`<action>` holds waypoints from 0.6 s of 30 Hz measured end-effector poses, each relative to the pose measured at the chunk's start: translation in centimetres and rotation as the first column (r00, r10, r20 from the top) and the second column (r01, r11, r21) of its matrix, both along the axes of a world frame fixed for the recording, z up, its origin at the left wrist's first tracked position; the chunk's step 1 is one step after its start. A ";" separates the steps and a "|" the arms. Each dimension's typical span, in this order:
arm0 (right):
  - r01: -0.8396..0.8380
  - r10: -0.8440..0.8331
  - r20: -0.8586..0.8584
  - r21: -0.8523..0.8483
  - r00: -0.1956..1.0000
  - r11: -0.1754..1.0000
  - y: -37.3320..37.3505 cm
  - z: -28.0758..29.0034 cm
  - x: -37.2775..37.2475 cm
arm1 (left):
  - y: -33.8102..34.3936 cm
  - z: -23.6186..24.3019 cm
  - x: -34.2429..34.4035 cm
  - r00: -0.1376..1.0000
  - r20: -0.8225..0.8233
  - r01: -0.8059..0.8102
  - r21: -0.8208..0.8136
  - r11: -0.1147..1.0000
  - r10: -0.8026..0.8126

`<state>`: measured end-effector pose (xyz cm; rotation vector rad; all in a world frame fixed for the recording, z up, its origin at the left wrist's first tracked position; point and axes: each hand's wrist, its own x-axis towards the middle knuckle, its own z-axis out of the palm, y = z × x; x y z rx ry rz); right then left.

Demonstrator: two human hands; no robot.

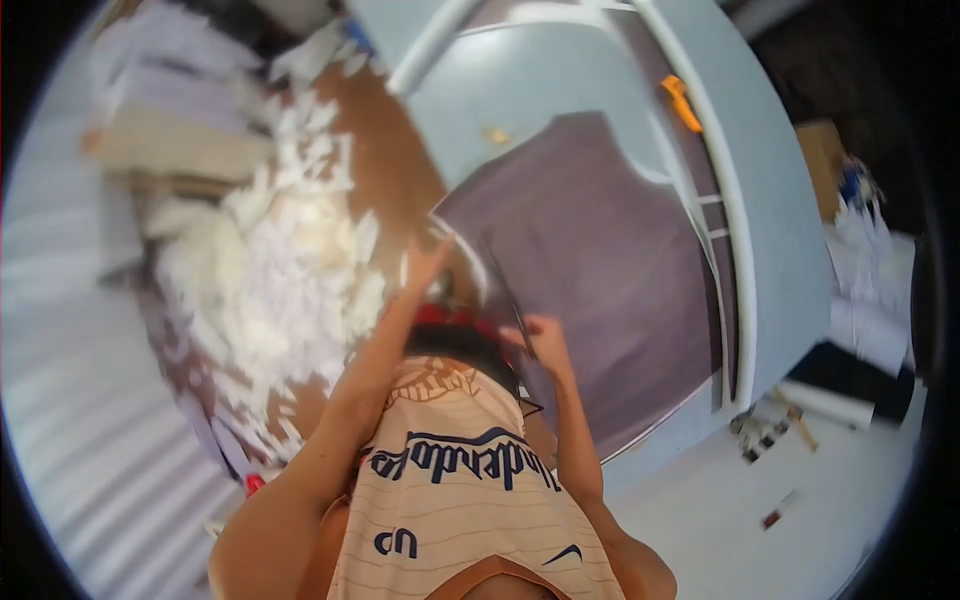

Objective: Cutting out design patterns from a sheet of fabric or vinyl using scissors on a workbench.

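A large dark purple-grey sheet of fabric (600,270), cut in a shaped outline, lies on a pale blue table (540,70). My left hand (428,265) is at the sheet's left corner, beside a narrow white strip (470,252) that curves along the edge. Motion smears its fingers, so whether they grip the strip does not show. Near the sheet's lower left edge, the fingers of my right hand (537,338) are curled round a long, thin, dark tool (515,305). The tool points away from me over the fabric; its exact kind is blurred.
White and cream scraps (290,250) are heaped on the brown floor (385,160) at left. An orange-handled tool (682,103) lies on the table's far right, near long white curved strips (735,250). More white material (870,300) and small items (765,430) are beyond the table's right side.
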<state>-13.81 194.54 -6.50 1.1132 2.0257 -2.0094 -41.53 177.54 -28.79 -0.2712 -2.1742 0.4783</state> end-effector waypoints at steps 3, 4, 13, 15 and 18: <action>0.336 -0.333 0.098 -0.011 0.938 0.942 -2.9 3.5 6.7 | 9.1 9.2 -0.6 0.153 0.573 -0.312 0.801 0.511 -0.805; 0.407 -0.405 0.117 0.010 0.907 0.914 -4.0 4.9 7.5 | 8.9 10.1 -3.3 0.152 0.604 -0.196 0.794 0.575 -0.782; 0.892 -0.930 0.045 0.269 0.365 0.363 -19.6 8.2 11.6 | 12.5 25.3 0.2 -0.589 0.353 -0.114 0.854 0.507 -0.727; 0.965 -0.961 -0.147 0.156 0.234 0.211 -22.2 8.7 9.1 | 11.5 31.7 2.0 -0.717 0.307 -0.090 0.850 0.519 -0.626; 0.994 -0.955 -0.293 0.105 0.051 0.021 -25.1 13.7 5.3 | 10.8 37.7 7.5 -0.914 0.165 -0.079 0.824 0.562 -0.370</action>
